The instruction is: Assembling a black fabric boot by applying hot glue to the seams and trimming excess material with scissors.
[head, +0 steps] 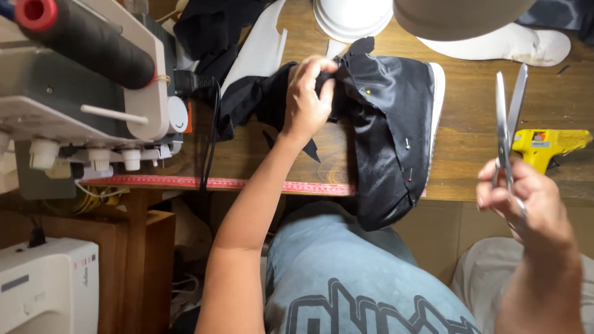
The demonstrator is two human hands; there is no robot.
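At a brown wooden worktable edged with a red measuring tape, beside a grey-and-white sewing machine and a yellow glue gun. Left hand pinching shiny black pinned fabric over a white-soled shape, draped across the table edge. Right hand closed on silver scissors, blades upward, slightly parted, apart from the cloth.

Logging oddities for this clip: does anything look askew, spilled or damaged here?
Nothing spilled or broken. The black satin fabric, pinned over a white form, hangs past the table edge. The left hand grips its bunched end; the right hand holds scissors off to the side, blades slightly apart.
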